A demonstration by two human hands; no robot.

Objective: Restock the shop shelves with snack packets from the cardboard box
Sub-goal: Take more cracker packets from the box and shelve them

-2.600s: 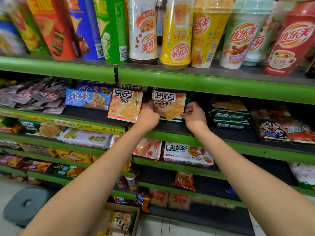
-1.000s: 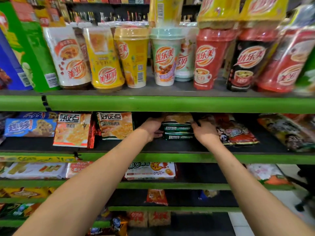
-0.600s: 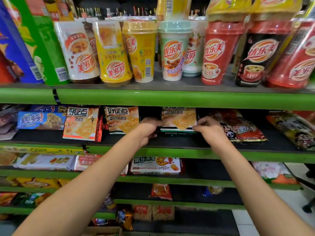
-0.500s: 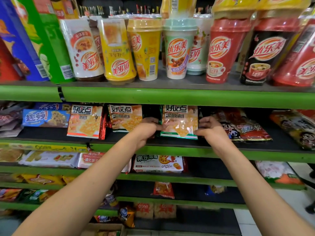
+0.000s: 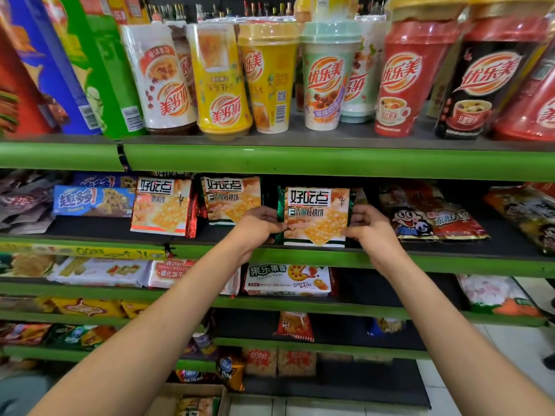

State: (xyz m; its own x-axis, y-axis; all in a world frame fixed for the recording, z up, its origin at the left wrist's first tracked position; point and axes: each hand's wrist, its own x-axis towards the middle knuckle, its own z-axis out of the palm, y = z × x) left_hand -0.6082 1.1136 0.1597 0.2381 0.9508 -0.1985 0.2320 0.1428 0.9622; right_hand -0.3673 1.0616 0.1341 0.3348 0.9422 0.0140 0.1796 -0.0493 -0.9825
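Since a moment ago I have raised the packet (image 5: 315, 216) upright at the shelf (image 5: 330, 256) front. Left hand (image 5: 259, 226) and right hand (image 5: 371, 228) each pinch a side edge; light, crinkly, probably brittle inside, best held by its seams.

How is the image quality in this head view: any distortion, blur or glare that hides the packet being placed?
Head view: wide-angle bending leans the drink cups outward; edges soft, shelf recesses dark; plastic glare on cups; the biscuit packet between left hand and right hand stays sharp.
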